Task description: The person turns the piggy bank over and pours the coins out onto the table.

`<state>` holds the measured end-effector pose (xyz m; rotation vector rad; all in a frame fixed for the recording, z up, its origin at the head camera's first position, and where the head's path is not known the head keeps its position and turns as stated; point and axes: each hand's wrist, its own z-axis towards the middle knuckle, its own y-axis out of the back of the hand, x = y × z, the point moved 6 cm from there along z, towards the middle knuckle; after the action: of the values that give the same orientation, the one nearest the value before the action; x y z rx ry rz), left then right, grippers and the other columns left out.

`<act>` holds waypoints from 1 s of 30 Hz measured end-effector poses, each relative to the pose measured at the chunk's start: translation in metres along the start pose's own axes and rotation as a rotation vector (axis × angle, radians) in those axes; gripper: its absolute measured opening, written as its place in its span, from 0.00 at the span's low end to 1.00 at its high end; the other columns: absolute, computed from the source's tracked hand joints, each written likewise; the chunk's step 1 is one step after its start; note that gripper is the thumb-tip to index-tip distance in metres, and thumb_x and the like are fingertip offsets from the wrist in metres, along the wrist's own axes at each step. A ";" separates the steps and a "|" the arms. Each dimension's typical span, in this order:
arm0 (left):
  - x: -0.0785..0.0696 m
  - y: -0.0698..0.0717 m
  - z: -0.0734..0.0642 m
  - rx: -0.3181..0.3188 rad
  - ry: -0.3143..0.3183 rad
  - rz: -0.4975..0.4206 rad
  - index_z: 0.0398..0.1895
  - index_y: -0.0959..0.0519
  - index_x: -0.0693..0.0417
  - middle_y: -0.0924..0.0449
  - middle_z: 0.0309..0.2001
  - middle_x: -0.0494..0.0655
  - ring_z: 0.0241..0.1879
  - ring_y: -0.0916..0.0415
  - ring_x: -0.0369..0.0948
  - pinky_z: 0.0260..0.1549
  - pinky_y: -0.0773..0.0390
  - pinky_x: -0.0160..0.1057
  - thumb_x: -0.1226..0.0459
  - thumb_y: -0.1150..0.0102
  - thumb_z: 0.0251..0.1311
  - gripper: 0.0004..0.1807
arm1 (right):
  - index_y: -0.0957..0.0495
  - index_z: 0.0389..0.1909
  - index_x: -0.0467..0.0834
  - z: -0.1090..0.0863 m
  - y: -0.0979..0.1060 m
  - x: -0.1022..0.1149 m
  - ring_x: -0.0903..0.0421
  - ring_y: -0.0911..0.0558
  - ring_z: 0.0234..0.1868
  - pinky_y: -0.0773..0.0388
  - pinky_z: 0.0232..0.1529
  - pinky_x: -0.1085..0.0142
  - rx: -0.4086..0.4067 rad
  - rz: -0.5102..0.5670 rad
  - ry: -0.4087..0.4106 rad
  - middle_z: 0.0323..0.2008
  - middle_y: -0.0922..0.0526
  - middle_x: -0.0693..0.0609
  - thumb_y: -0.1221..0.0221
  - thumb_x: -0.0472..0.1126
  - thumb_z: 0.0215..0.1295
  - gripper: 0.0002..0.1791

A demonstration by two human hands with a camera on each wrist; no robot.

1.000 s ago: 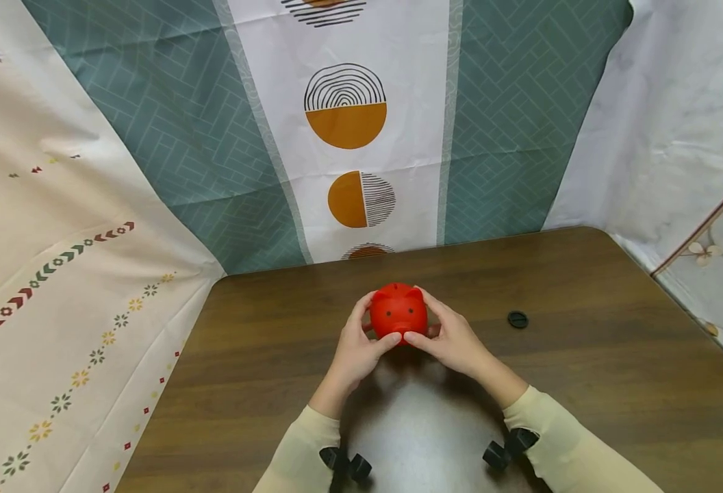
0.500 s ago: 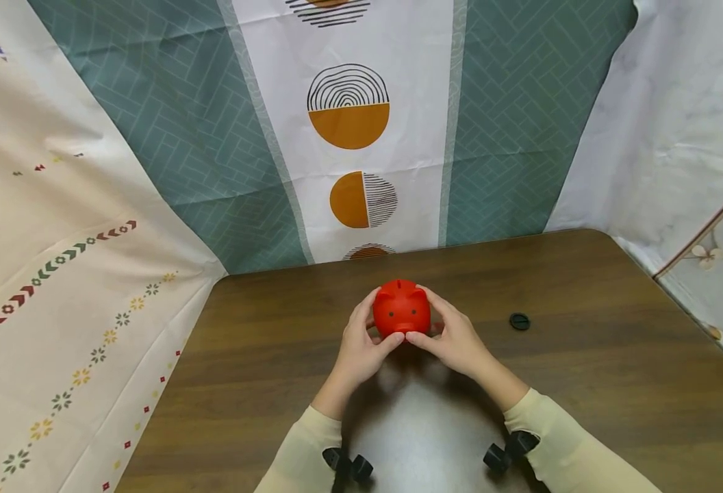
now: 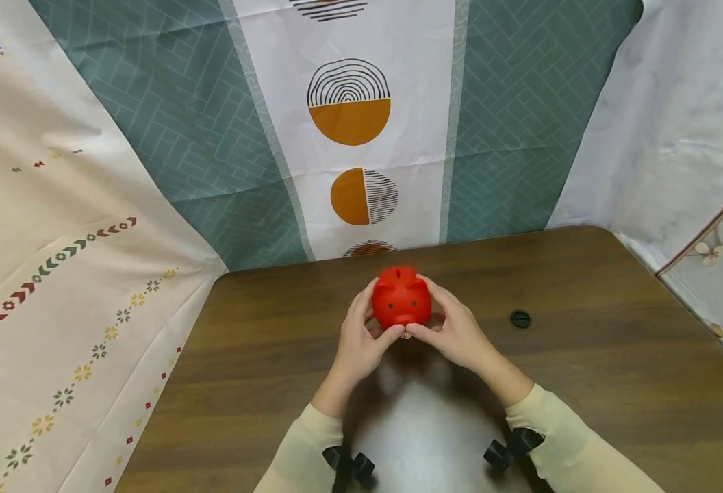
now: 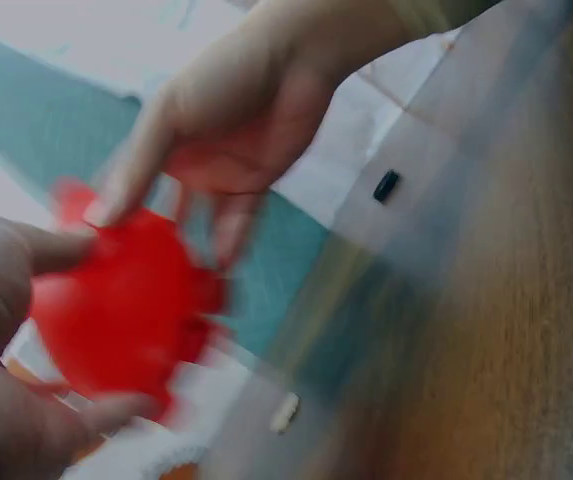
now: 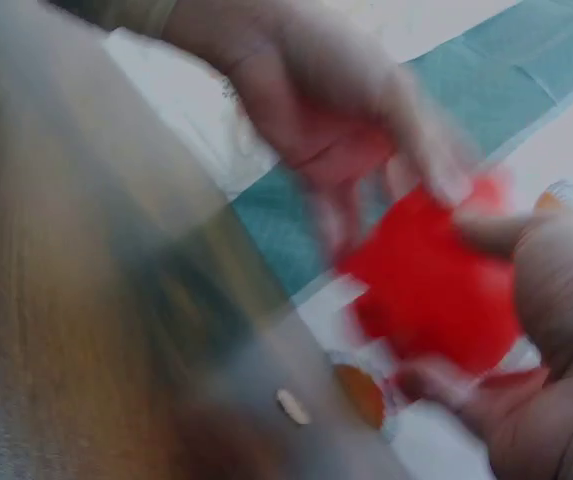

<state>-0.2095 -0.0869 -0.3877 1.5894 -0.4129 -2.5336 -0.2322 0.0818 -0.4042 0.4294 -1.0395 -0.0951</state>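
Note:
A red piggy bank (image 3: 401,298) is gripped between both hands, its snout toward me and the slot showing on top. My left hand (image 3: 357,340) holds its left side and my right hand (image 3: 455,332) its right side. The thumbs meet near the snout and the other fingers curl round behind. Just below the thumbs shows a small pale, coin-like thing (image 3: 406,335). Both wrist views are blurred; the left one shows the piggy bank (image 4: 126,310) between the hands, off the table, with the small pale piece (image 4: 285,412) on the table beyond.
A black round plug (image 3: 520,318) with a bar across it lies on the brown wooden table (image 3: 263,363), to the right of my right hand. Patterned cloths (image 3: 497,137) hang behind the table and at both sides.
The piggy bank has risen and tipped slightly, so its slot shows more. Both hands have moved a little with it. The small pale thing has come into sight below the thumbs.

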 end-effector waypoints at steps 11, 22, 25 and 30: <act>0.019 -0.005 0.001 0.028 0.167 0.031 0.73 0.43 0.38 0.39 0.67 0.46 0.55 0.28 0.52 0.43 0.19 0.46 0.58 0.30 0.53 0.45 | 0.43 0.73 0.54 -0.001 0.002 -0.010 0.44 0.19 0.49 0.18 0.43 0.56 0.081 -0.015 -0.131 0.65 0.32 0.48 0.31 0.50 0.55 0.46; 0.003 -0.005 0.002 0.034 0.034 -0.040 0.73 0.43 0.49 0.40 0.68 0.51 0.54 0.26 0.59 0.43 0.19 0.50 0.69 0.30 0.52 0.46 | 0.43 0.72 0.59 -0.003 0.007 -0.001 0.45 0.18 0.48 0.18 0.42 0.57 0.036 -0.052 -0.060 0.67 0.36 0.49 0.29 0.48 0.53 0.47; 0.021 -0.006 -0.001 0.046 0.105 0.009 0.73 0.44 0.40 0.40 0.68 0.47 0.53 0.24 0.57 0.42 0.19 0.48 0.63 0.29 0.53 0.46 | 0.44 0.73 0.59 -0.006 0.003 -0.008 0.45 0.17 0.47 0.17 0.41 0.57 0.062 -0.052 -0.120 0.67 0.36 0.48 0.30 0.51 0.54 0.47; 0.024 -0.004 -0.002 0.041 0.102 0.078 0.73 0.44 0.36 0.39 0.68 0.46 0.49 0.22 0.54 0.39 0.17 0.43 0.57 0.29 0.53 0.46 | 0.43 0.72 0.58 -0.006 0.001 -0.012 0.45 0.17 0.45 0.17 0.40 0.57 0.052 -0.041 -0.126 0.66 0.34 0.47 0.30 0.49 0.54 0.46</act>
<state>-0.2187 -0.0893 -0.4106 1.6742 -0.5081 -2.3900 -0.2335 0.0877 -0.4157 0.4972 -1.1594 -0.1328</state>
